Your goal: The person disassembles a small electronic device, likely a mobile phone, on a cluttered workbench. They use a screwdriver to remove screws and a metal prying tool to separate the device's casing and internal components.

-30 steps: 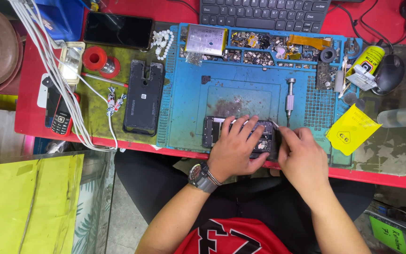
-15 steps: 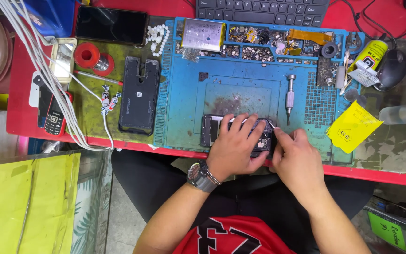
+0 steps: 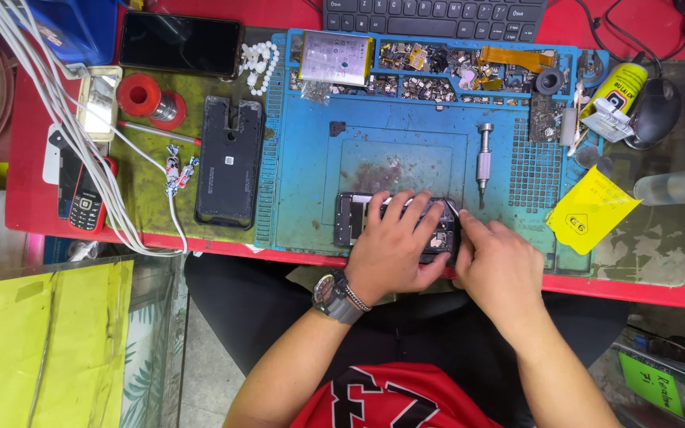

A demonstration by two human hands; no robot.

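Observation:
A dark opened phone body (image 3: pixel 352 218) lies flat at the near edge of the blue work mat (image 3: pixel 406 150). My left hand (image 3: pixel 394 250), with a wristwatch, presses down on it with fingers spread over its middle. My right hand (image 3: pixel 497 265) is at the phone's right end, its fingers pinched at the corner; a thin pale tip shows there, too small to identify. A silver screwdriver (image 3: pixel 484 162) lies on the mat just beyond my right hand.
A black phone back cover (image 3: pixel 229 162) lies left of the mat, beside a red solder spool (image 3: pixel 143 97) and white cables (image 3: pixel 81 143). Parts trays (image 3: pixel 438 67), a battery (image 3: pixel 336 58), a yellow packet (image 3: pixel 592 210), a glue bottle (image 3: pixel 616 93), a mouse (image 3: pixel 654 111) and a keyboard (image 3: pixel 438 14) surround the mat.
Both hands stay on the phone body with only small finger shifts. The view has moved slightly.

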